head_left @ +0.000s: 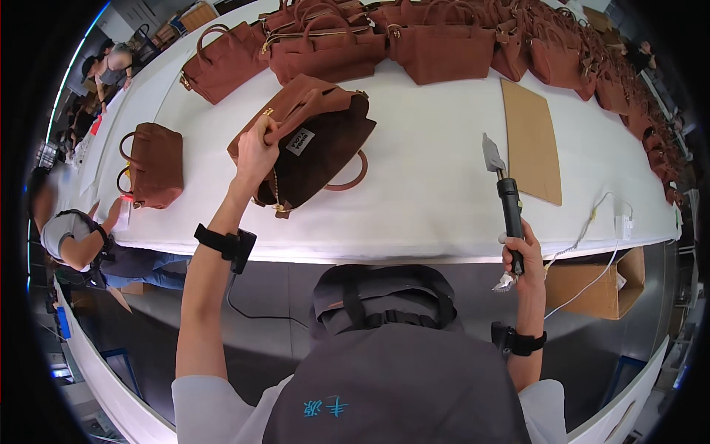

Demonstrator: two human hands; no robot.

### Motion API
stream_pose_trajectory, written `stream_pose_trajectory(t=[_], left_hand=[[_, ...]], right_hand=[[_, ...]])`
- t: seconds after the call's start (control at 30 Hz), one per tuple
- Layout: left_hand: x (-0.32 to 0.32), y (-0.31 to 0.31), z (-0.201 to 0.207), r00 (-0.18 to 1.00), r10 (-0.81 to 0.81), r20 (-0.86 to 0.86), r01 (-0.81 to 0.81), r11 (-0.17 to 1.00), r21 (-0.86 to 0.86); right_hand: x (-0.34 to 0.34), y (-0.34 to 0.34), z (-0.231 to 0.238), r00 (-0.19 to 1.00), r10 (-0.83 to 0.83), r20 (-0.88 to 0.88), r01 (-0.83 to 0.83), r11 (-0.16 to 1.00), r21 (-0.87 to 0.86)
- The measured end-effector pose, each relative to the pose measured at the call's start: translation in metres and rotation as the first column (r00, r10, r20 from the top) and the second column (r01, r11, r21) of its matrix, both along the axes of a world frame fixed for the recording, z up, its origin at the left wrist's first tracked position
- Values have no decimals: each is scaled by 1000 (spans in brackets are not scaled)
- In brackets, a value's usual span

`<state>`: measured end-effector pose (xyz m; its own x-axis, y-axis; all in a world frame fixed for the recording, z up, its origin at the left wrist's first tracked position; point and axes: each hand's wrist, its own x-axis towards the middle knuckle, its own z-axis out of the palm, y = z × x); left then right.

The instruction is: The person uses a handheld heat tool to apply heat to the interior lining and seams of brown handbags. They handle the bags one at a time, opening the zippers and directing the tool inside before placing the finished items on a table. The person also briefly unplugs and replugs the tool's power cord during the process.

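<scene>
Holds tilted open brown bag [325,152] by handle [296,116] w/ L hand [259,154], over white tabletop [429,166]; can't tell if touching.
Has R hand [523,259] closed round black-handled tool [510,207] w/ flat metal tip [492,154] up, near cardboard sheet [532,144]. Note more bags [444,53] behind.

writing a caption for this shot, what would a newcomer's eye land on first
Probably the gaping brown handbag left of centre, held in the left grip. Next, the black-handled tool with its flat metal blade pointing away, in the right grip. Then the many similar bags along the white table's far edge, trailing off rightward.
</scene>
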<state>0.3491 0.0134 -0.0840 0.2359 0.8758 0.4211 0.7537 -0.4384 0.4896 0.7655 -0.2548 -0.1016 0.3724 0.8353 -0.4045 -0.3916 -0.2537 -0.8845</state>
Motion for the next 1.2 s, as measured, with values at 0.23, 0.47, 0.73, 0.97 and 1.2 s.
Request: stream_pose_trajectory(t=[0.23,0.47,0.73,0.97,1.2], left_hand=[[6,-9,1,994,-49,96,56,996,-65],[0,-5,-2,996,10,90,5,987,-160],[6,-7,3,998,-22,63,30,991,-128],[4,-9,-1,996,-48,81,58,989,-135],[4,-8,-1,996,-8,90,23,986,-167]], right_hand=[[-20,0,28,942,220,255,-208,975,-72],[-71,38,51,751,543,376,-500,839,-215],[-135,121,-3,305,440,845,-579,790,-202],[-153,149,-22,205,476,855,-521,793,-316],[-167,136,-21,99,504,858,-624,703,-341]])
